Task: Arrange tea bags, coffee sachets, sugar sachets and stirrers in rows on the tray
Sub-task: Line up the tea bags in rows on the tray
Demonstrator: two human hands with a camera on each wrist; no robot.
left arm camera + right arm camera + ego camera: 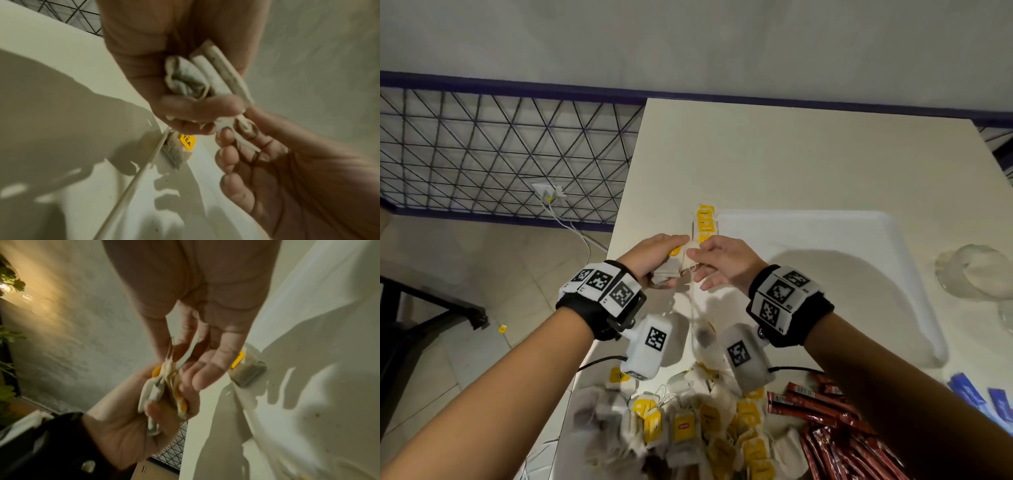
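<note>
My left hand (666, 262) grips a bunch of tea bags (195, 78) just above the left rim of the white tray (825, 274). My right hand (697, 258) meets it and pinches one tea bag (243, 125) at the edge of that bunch between thumb and forefinger; its other fingers hang loose. In the right wrist view the pinched bag (169, 368) sticks out of the bunch (162, 395). A short row of tea bags with yellow tags (705, 222) lies along the tray's left side, also seen as a tagged bag (186, 143) below the hands.
A loose pile of tea bags (705, 428) covers the near table edge. Red coffee sachets (835, 428) lie to its right, blue sachets (979, 401) further right. A clear glass jar (972, 274) stands beyond the tray's right rim. The table (791, 154) drops off on the left.
</note>
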